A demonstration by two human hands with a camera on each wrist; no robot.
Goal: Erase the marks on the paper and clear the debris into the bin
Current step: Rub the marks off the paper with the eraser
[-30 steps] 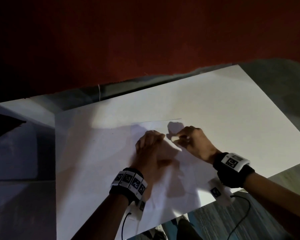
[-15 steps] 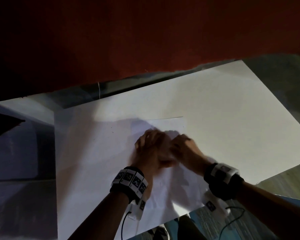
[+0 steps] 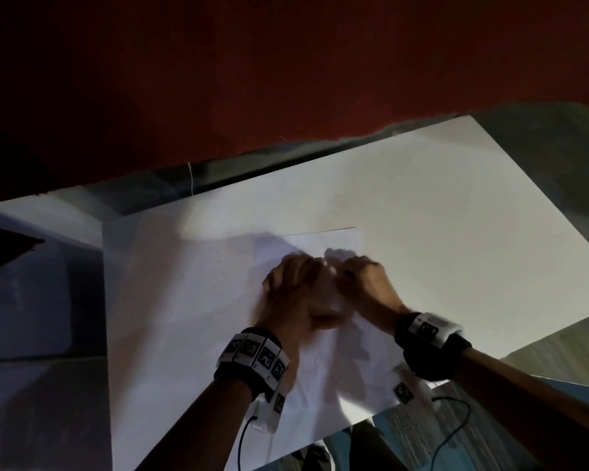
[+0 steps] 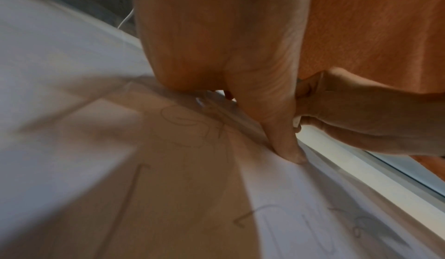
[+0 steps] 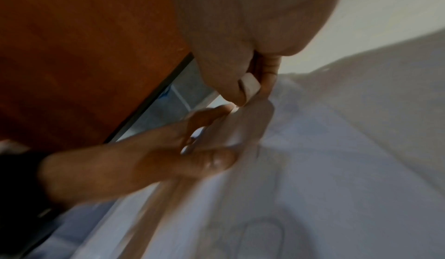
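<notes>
A white sheet of paper (image 3: 327, 375) lies on the white table (image 3: 456, 215). Pencil marks (image 4: 190, 124) show on it beside my left thumb, with more scribbles (image 4: 272, 223) nearer the wrist. My left hand (image 3: 296, 283) lies flat on the sheet, fingers straight and thumb tip pressing down. My right hand (image 3: 354, 270) sits right against it, blurred. Its thumb and fingers pinch a small white eraser (image 5: 250, 85) whose end touches the paper. The bin is not in view.
A dark red wall (image 3: 286, 79) stands behind the table's far edge. The table's near edge runs just below my wrists, with floor and black cables (image 3: 453, 433) beyond it. A grey surface (image 3: 31, 334) lies to the left of the table.
My right hand with the eraser has slid left, up against my left hand, and is blurred with motion. The left hand has stayed pressed on the paper.
</notes>
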